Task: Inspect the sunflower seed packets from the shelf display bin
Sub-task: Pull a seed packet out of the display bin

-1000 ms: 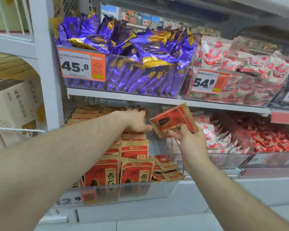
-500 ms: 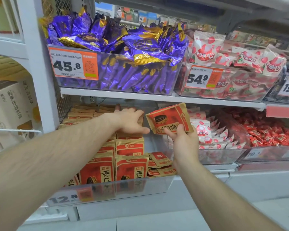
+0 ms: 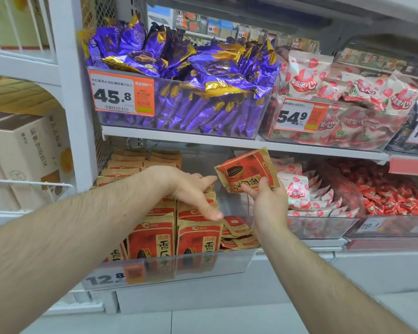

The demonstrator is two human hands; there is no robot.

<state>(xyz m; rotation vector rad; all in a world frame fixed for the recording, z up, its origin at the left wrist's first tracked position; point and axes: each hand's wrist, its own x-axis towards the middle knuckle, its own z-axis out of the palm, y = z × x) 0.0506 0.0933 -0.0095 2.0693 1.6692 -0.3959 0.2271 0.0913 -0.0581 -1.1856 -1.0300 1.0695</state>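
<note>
Head view of a shop shelf. The right hand (image 3: 269, 203) pinches one red-and-tan seed packet (image 3: 247, 171) between thumb and fingers, holding it tilted in the air above the right end of the seed bin (image 3: 203, 263), just under the edge of the upper shelf (image 3: 179, 136). The packet's printed face, with a dark seed picture, is turned toward the camera. The left hand (image 3: 191, 189) holds nothing; its fingers are extended and relaxed, the index fingertip reaching toward the held packet's left corner, the thumb hanging over the upright packets (image 3: 174, 235) that stand in rows in the bin. Whether the fingertip touches the held packet cannot be told. A few smaller packets (image 3: 237, 231) lie flat at the bin's right end. A price tag (image 3: 111, 278) reading 12.8 is fixed to the bin's clear front wall at its left. On the upper shelf, a clear bin of purple wrappers (image 3: 184, 68) carries a tag marked 45.8 (image 3: 121, 95); beside it, to the right, white-and-red bags (image 3: 348, 92) fill a bin tagged 54.9 (image 3: 302, 115). Right of the seed bin on the lower shelf stand more white-and-red bags and a bin of small red sweets (image 3: 391, 194). Cardboard boxes (image 3: 22, 150) sit in the rack at the left.
</note>
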